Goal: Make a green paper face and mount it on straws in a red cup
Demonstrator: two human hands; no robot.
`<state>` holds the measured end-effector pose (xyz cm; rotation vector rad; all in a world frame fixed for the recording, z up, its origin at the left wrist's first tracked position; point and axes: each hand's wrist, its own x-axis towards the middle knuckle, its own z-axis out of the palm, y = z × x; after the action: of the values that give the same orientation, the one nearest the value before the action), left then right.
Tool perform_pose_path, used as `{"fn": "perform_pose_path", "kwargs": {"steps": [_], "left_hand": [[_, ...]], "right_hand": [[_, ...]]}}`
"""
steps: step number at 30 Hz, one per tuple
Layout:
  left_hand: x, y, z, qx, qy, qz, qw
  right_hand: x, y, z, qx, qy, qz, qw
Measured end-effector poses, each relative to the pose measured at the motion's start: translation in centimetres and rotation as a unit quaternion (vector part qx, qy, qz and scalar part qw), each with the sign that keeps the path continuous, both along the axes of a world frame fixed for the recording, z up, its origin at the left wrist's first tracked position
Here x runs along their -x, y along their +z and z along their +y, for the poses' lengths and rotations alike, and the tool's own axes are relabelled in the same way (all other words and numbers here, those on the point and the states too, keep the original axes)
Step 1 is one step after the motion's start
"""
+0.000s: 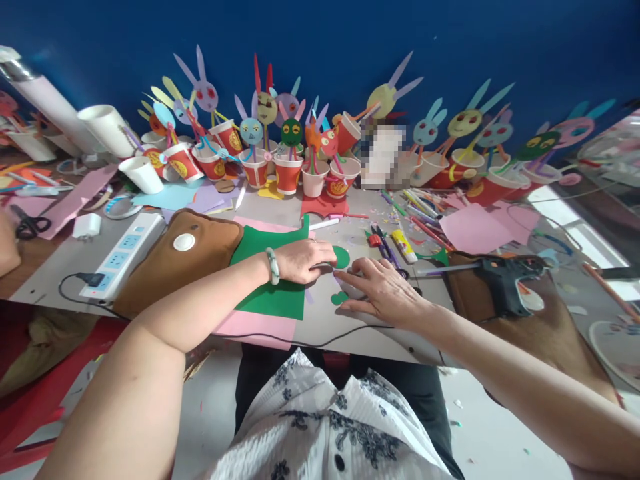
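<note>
My left hand [303,261], with a green-and-white bangle [273,266] at its wrist, lies over the right edge of a sheet of green paper [273,303]. Its fingers are stretched forward and lightly bent. Their tips touch the left side of a cut green paper circle [342,257]. My right hand [383,290] rests on the table from the other side, fingers apart, its index fingertip close to the circle's lower edge. Near its thumb lies a smaller green paper piece [339,298]. Pink paper [260,328] shows under the green sheet.
Paper-cup rabbit figures [289,150] line the blue wall. At right lie scissors [386,248], a yellow glue stick [403,246] and a black glue gun [507,283]. A power strip [123,257] and a brown cushion [165,267] are at left. A cable [330,343] runs along the front edge.
</note>
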<state>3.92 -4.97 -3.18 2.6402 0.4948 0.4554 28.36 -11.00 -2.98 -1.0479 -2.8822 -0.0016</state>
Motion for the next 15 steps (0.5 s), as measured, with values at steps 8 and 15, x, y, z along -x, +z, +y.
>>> {"fn": "perform_pose_path", "kwargs": {"steps": [8,15], "left_hand": [[0.5,-0.5,0.4,0.045,-0.004,-0.022,0.999],[0.5,-0.4,0.6,0.059,-0.013,-0.014,0.998]], "right_hand": [[0.8,0.4,-0.1,-0.002,0.048,-0.004,0.999],[-0.5,0.4,-0.3,0.018,0.020,0.028,0.999]]}}
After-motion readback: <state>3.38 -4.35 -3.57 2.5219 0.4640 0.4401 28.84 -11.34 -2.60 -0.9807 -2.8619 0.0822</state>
